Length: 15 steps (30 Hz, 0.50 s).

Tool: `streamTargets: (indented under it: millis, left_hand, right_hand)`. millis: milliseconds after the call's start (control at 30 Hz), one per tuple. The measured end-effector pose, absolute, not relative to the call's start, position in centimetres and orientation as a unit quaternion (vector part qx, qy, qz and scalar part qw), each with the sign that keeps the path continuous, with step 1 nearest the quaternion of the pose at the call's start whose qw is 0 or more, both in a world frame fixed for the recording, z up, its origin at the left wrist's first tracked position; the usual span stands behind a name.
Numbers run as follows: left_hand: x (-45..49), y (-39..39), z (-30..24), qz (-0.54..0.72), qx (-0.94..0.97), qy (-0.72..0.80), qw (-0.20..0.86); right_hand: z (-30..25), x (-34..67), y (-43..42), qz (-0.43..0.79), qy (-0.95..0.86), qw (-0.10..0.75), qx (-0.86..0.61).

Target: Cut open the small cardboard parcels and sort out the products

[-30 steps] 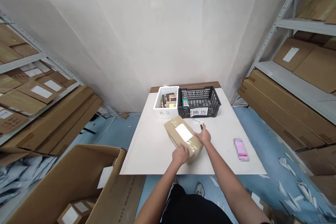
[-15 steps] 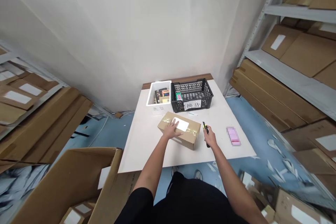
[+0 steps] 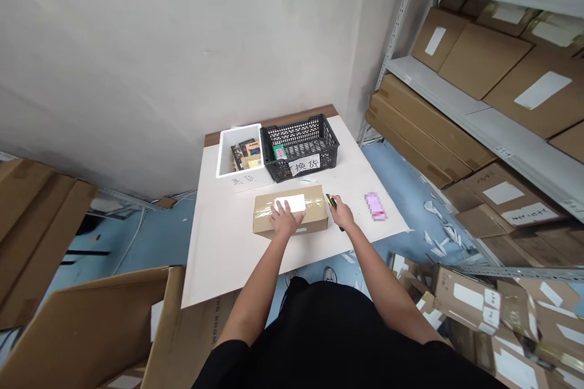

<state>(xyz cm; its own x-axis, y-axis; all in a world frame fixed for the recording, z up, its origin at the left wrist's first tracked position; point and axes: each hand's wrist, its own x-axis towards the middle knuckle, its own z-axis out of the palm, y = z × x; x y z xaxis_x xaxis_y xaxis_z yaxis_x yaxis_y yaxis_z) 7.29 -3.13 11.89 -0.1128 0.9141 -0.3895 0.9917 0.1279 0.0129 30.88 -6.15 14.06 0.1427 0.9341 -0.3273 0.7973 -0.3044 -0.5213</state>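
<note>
A taped cardboard box (image 3: pixel 314 211) with a white label lies on the white-topped table (image 3: pixel 214 243). My left hand (image 3: pixel 285 219) rests flat on its top, fingers spread partly over the label. In my right hand (image 3: pixel 342 214) is a black and yellow utility knife (image 3: pixel 331 201), its tip close to the right end of the box; whether it touches cannot be made out. Behind the box stand a white foam bin (image 3: pixel 223 155) holding several small packages and a black plastic crate (image 3: pixel 331 152) with a green and pink item inside.
A blurred pink object (image 3: pixel 375 206) lies on the table's right side. A large open carton (image 3: pixel 114 292) stands at the lower left. Shelves (image 3: pixel 456 88) with cardboard boxes line the right, and more boxes (image 3: pixel 465 298) are piled on the floor below.
The view has turned right. The box has been rotated to lie nearly square to me, and the knife has come closer to its right end. My left hand stays on top.
</note>
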Motion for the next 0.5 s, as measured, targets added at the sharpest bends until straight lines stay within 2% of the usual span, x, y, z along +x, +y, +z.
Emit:
streamTargets:
  millis: [500]
  left_hand:
    - [7.3, -2.2, 10.7, -0.148, 0.646, 0.732, 0.156]
  right_hand:
    - [16.3, 30.3, -3.7, 0.327, -0.607, 0.031, -0.724]
